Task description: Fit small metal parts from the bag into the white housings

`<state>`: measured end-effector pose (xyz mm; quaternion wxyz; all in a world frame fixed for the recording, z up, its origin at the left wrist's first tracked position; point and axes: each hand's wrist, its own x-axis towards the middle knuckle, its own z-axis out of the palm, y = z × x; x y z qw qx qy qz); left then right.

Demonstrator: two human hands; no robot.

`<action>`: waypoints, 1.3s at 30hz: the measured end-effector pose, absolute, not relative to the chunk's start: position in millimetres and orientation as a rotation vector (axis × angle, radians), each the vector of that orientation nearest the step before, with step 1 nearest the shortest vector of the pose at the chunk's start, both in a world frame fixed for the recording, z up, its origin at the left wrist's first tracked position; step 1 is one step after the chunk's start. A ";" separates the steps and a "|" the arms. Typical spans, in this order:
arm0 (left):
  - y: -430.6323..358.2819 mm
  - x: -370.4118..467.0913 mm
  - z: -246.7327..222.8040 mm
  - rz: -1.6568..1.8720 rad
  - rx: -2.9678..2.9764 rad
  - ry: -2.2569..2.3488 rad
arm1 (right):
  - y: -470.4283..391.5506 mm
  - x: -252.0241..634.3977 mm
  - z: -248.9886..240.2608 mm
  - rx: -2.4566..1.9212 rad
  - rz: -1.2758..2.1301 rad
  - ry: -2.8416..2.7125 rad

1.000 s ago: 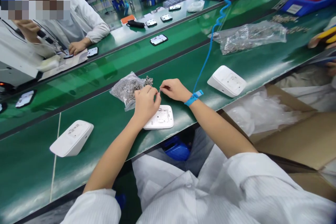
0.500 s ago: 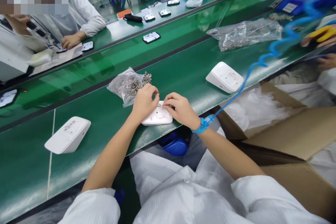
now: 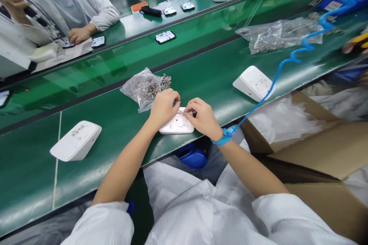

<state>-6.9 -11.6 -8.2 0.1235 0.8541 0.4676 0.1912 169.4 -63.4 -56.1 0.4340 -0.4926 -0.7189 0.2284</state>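
A white plastic device housing [image 3: 176,125] lies on the green bench between my hands, close to the front edge. My left hand [image 3: 166,108] rests at its far left side, fingers curled inward and closed; what they pinch, if anything, is too small to name. From the right, my right hand [image 3: 201,116] reaches over the housing with thumb and forefinger pinched at its top edge, on something I cannot make out. A blue wrist strap [image 3: 222,138] circles my right wrist. Just beyond my left hand lies a clear bag [image 3: 140,88] with small metal parts [image 3: 166,81] spilling out.
White wedge-shaped housings stand left [image 3: 76,141] and right [image 3: 253,83]. A coiled blue cord [image 3: 278,72] crosses the right side. An open cardboard box [image 3: 310,157] sits below the edge. Another bag of parts [image 3: 283,36] lies farther right. A co-worker's hand [image 3: 82,34] works across the conveyor.
The view has shifted slightly, so the bench items appear a little displaced. Both hands stay at the white housing, with only small finger movements.
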 end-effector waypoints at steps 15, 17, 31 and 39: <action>-13.6 -9.8 -4.1 0.329 2.608 1.185 | -78.3 175.7 -68.1 -1.068 0.362 -1.700; -13.8 -9.6 -3.7 0.313 2.611 1.190 | -79.5 174.0 -68.3 -1.055 0.342 -1.731; -13.5 -8.0 -1.7 0.255 2.598 1.178 | -82.7 172.4 -72.1 -1.084 0.238 -1.768; -14.4 -6.1 -1.2 0.250 2.630 1.173 | -82.0 172.5 -68.8 -1.079 0.255 -1.841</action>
